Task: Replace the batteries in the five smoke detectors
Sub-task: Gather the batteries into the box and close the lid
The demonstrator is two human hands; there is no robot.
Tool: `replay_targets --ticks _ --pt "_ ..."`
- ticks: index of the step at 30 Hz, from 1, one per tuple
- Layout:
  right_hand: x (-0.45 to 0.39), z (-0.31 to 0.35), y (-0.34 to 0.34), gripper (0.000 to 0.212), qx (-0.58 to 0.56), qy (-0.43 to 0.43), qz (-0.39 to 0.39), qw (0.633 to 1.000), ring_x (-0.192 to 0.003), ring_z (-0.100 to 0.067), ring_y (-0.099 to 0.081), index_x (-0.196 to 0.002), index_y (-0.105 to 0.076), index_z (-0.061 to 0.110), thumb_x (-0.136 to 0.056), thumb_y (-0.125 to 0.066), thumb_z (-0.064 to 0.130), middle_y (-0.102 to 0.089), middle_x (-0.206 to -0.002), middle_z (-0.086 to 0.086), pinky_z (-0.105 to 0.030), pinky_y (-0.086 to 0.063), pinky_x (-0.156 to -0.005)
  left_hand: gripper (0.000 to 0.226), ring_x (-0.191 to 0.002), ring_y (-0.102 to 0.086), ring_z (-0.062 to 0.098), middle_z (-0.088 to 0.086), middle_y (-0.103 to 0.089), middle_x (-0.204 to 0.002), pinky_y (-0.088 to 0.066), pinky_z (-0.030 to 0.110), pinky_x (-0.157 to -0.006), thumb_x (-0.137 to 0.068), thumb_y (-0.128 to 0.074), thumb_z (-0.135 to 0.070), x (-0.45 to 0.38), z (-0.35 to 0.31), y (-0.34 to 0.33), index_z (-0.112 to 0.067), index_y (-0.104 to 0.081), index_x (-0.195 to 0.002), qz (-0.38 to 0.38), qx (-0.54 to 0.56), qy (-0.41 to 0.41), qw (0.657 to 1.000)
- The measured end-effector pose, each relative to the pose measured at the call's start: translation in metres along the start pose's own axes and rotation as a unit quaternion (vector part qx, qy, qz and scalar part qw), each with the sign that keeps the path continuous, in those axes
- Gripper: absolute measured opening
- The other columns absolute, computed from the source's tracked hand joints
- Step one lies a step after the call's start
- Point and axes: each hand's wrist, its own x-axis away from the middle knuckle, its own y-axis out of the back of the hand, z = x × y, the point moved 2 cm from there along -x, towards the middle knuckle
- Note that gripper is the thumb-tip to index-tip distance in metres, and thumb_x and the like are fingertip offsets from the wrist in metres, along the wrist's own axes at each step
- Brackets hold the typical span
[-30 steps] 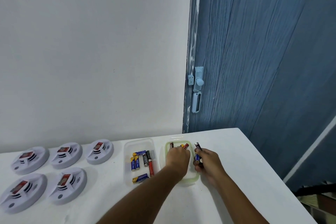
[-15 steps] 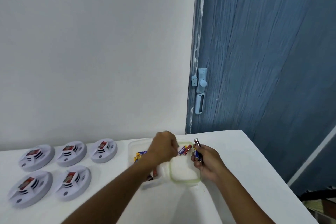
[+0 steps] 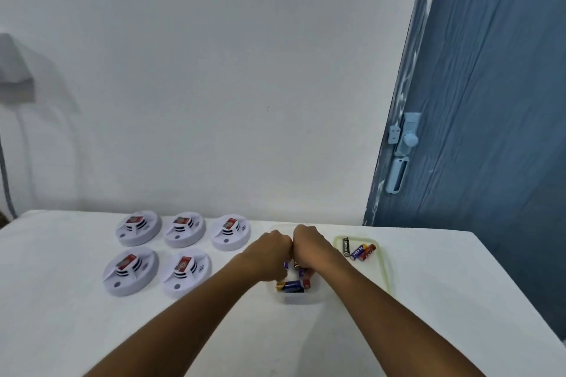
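My left hand point(image 3: 271, 249) and right hand point(image 3: 309, 249) meet knuckle to knuckle over the clear plastic tray point(image 3: 298, 297), fingers curled down among the blue and red batteries point(image 3: 291, 286) lying in it; whether they pinch any battery I cannot tell, since the backs of my hands hide the tips. Just right of it, the green-rimmed plastic tray point(image 3: 384, 269) holds three batteries point(image 3: 358, 250) at its far end. The five round white smoke detectors point(image 3: 183, 272) sit on the white counter point(image 3: 61, 300) to the left, three far, two near.
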Motion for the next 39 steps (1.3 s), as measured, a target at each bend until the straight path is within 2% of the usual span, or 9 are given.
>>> replay_targets --ticks 7,11,16,20,23,26,30,35,39 --pt "-0.011 -0.010 0.007 0.010 -0.106 -0.005 0.072 0.992 -0.080 -0.031 -0.068 -0.082 -0.052 0.006 -0.090 -0.053 0.002 -0.061 -0.088 -0.015 -0.022 -0.046 -0.042 0.029 -0.083 -0.054 0.008 0.001 -0.068 -0.107 -0.041 0.017 -0.072 -0.080 -0.062 -0.007 -0.005 0.030 0.008 -0.012 -0.069 -0.107 -0.091 0.135 -0.016 0.987" --pt "-0.010 -0.015 0.010 0.034 -0.071 0.032 0.014 0.997 -0.107 -0.035 -0.062 -0.121 -0.056 -0.004 -0.087 -0.053 0.000 -0.059 -0.120 -0.020 -0.038 -0.056 -0.082 0.046 -0.081 -0.055 0.014 0.008 -0.060 -0.118 -0.047 0.022 -0.068 -0.083 -0.067 -0.016 -0.007 0.047 -0.005 -0.013 -0.054 -0.127 -0.104 0.208 0.078 0.969" --pt "-0.002 -0.013 -0.018 0.014 0.030 0.099 -0.001 0.995 -0.078 -0.031 -0.059 -0.096 -0.062 0.003 -0.085 -0.053 0.001 -0.058 -0.101 -0.016 -0.028 -0.041 -0.063 0.062 -0.076 -0.067 0.029 0.015 -0.052 -0.122 -0.060 0.041 -0.063 -0.080 -0.062 0.002 -0.014 0.051 -0.020 -0.007 -0.041 -0.138 -0.045 0.350 0.140 0.925" --pt "-0.003 -0.031 -0.008 0.027 -0.110 0.116 -0.092 0.983 -0.090 -0.022 -0.064 -0.109 -0.068 0.013 -0.091 -0.049 0.008 -0.066 -0.112 -0.009 -0.028 -0.050 -0.077 0.058 -0.119 -0.051 0.024 0.008 -0.053 -0.131 -0.045 0.035 -0.098 -0.081 -0.065 -0.018 -0.020 0.045 -0.017 -0.014 -0.048 -0.136 -0.121 0.182 0.098 0.971" --pt "-0.008 -0.072 0.014 0.025 -0.162 0.056 -0.180 0.968 -0.096 -0.018 -0.063 -0.108 -0.068 0.013 -0.093 -0.049 0.006 -0.067 -0.112 -0.006 -0.029 -0.051 -0.086 0.047 -0.119 -0.046 0.022 0.003 -0.055 -0.126 -0.042 0.039 -0.097 -0.084 -0.060 -0.026 -0.024 0.020 -0.003 -0.019 -0.054 -0.130 -0.196 0.124 0.039 0.972" --pt "-0.012 -0.118 0.019 0.025 -0.053 -0.015 -0.169 0.984 -0.100 -0.027 -0.061 -0.109 -0.063 0.017 -0.090 -0.049 0.010 -0.058 -0.117 -0.006 -0.031 -0.048 -0.081 0.040 -0.121 -0.047 0.021 0.001 -0.058 -0.125 -0.037 0.038 -0.100 -0.089 -0.054 -0.025 -0.041 -0.020 0.001 -0.020 -0.056 -0.128 -0.180 0.088 -0.047 0.979" --pt "-0.017 -0.153 -0.004 0.025 0.126 0.044 -0.135 0.982 -0.103 -0.027 -0.056 -0.114 -0.061 0.021 -0.092 -0.048 0.021 -0.051 -0.118 -0.004 -0.035 -0.046 -0.079 0.037 -0.115 -0.054 0.028 0.009 -0.061 -0.119 -0.042 0.037 -0.097 -0.087 -0.052 -0.017 -0.077 -0.065 -0.009 -0.017 -0.060 -0.123 -0.095 0.032 -0.098 0.990" --pt "-0.021 -0.165 -0.019 0.022 0.255 0.111 -0.133 0.951 -0.053 -0.014 -0.057 -0.068 -0.071 0.032 -0.052 -0.085 0.033 -0.058 -0.065 0.006 -0.022 -0.030 -0.034 0.032 -0.106 -0.060 0.030 0.015 -0.062 -0.116 -0.050 0.038 -0.090 -0.086 -0.060 -0.016 -0.114 -0.088 -0.028 -0.011 -0.065 -0.117 -0.026 0.001 -0.101 0.995" --pt "-0.023 -0.169 -0.015 0.037 0.287 0.123 -0.119 0.942 -0.042 -0.014 -0.051 -0.071 -0.070 0.030 -0.038 -0.086 0.025 -0.053 -0.061 0.004 -0.021 -0.015 -0.040 0.021 -0.100 -0.061 0.033 0.019 -0.060 -0.110 -0.048 0.034 -0.082 -0.088 -0.053 -0.007 -0.128 -0.093 -0.031 0.000 -0.063 -0.105 -0.025 -0.007 -0.069 0.997"
